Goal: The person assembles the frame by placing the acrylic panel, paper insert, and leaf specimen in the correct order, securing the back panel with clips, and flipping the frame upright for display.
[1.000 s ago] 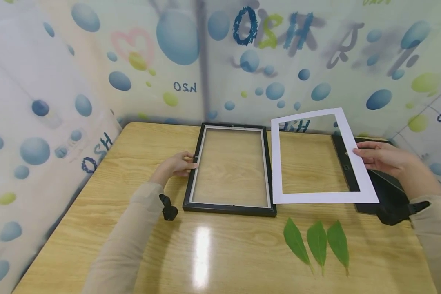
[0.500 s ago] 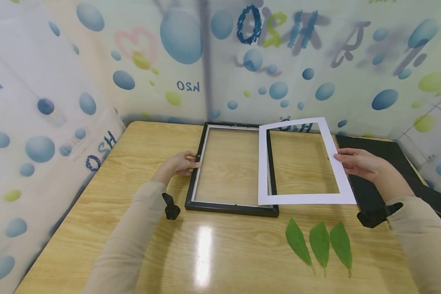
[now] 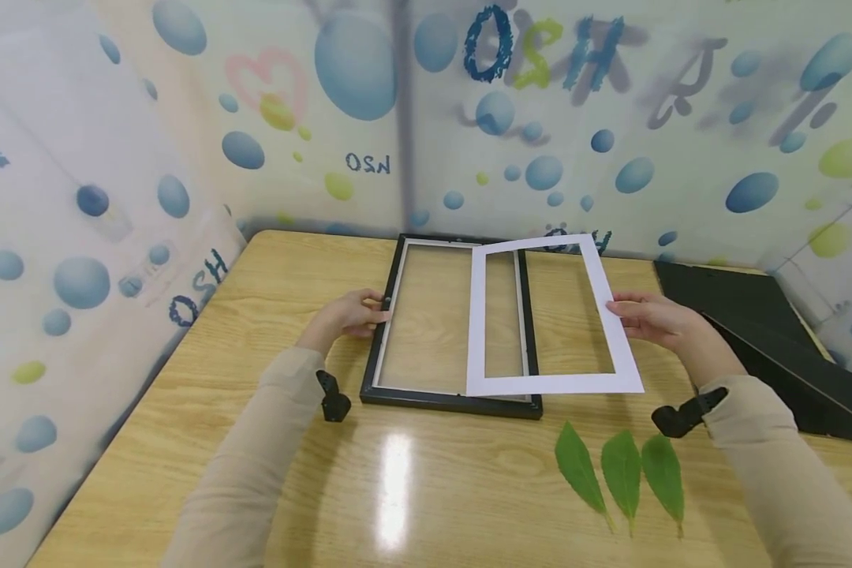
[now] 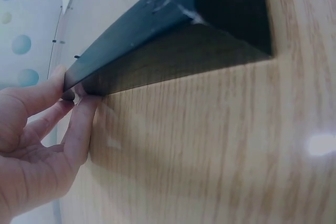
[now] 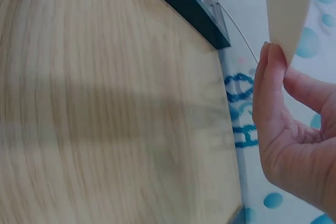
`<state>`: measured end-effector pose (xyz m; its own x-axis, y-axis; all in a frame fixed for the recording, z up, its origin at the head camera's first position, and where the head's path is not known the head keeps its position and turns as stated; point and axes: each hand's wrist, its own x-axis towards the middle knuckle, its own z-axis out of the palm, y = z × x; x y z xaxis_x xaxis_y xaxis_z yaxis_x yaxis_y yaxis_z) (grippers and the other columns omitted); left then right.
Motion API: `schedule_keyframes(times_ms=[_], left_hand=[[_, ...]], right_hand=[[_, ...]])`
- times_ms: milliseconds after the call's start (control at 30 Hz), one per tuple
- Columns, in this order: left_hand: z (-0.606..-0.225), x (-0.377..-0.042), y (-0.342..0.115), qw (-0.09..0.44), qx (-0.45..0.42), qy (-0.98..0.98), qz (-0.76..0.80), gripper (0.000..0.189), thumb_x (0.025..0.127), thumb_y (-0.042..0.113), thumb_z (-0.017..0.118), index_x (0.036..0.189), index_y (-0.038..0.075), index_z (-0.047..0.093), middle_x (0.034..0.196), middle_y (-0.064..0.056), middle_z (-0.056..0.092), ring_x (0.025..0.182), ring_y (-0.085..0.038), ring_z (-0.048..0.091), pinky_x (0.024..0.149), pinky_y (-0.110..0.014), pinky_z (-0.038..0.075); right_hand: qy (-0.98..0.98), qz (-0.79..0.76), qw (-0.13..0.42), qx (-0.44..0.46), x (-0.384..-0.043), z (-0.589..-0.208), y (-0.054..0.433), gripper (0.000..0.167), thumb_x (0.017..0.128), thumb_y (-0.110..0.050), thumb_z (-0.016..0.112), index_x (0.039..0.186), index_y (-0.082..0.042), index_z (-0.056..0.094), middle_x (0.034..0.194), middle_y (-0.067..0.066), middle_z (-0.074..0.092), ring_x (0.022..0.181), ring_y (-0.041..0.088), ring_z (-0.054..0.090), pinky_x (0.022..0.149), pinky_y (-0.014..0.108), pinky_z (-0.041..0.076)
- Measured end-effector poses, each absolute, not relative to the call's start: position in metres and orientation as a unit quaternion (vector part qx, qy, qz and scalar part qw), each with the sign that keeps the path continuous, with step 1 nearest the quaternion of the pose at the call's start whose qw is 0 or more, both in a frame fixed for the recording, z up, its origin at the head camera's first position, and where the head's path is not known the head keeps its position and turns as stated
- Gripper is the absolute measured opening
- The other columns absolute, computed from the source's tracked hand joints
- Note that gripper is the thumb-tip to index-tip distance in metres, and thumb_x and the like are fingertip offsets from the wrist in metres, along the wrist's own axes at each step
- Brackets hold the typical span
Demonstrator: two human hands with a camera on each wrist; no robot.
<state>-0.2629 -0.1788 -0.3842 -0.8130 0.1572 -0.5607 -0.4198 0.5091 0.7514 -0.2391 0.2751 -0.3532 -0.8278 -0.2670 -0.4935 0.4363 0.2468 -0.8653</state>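
Observation:
A black picture frame (image 3: 450, 404) lies flat on the table, with a pale inner rim and a clear pane. My left hand (image 3: 348, 315) holds its left side. In the left wrist view, the left hand (image 4: 47, 135) has its thumb on the top edge and its fingers against the outer side. Raised above the frame's right half is a white mat board (image 3: 554, 384) with a rectangular opening. My right hand (image 3: 649, 317) pinches its right side, and in the right wrist view the right hand (image 5: 294, 124) grips the mat board (image 5: 286, 14) between thumb and fingers.
Three green leaves (image 3: 621, 473) lie side by side in front of the mat board. At the right, a black backing board (image 3: 738, 296) with a tilted flap rests on the wooden table (image 3: 255, 284). A patterned wall covering (image 3: 440, 158) stands behind.
My right hand has carried the mat board leftward, from beside the picture frame to over its right half. More of the black backing board shows. My left hand stays on the frame.

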Motion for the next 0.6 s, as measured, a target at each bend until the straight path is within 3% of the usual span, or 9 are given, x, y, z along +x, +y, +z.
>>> schedule_keyframes(times_ms=[267,600], left_hand=[[-0.385,-0.263,-0.18,0.296,-0.072,0.818,0.488,0.057,0.091,0.018,0.055,0.14,0.008,0.027,0.145,-0.016,0.03,0.106,-0.019,0.046,0.096,-0.035,0.046],[-0.386,-0.263,-0.183,0.296,-0.074,0.817,0.49,0.057,0.092,0.018,0.055,0.14,0.009,0.027,0.146,-0.015,0.03,0.113,-0.022,0.045,0.099,-0.036,0.045]], right_hand=[[0.705,-0.641,0.295,0.067,-0.246,-0.36,0.262,0.012,0.092,-0.019,0.053,0.101,-0.018,0.045,0.082,-0.013,0.061,0.077,0.001,0.058,0.071,0.017,0.051],[0.719,-0.625,0.293,0.082,-0.25,-0.359,0.255,0.028,0.091,-0.022,0.056,0.113,-0.014,0.04,0.081,-0.015,0.059,0.077,0.0,0.057,0.072,0.015,0.05]])
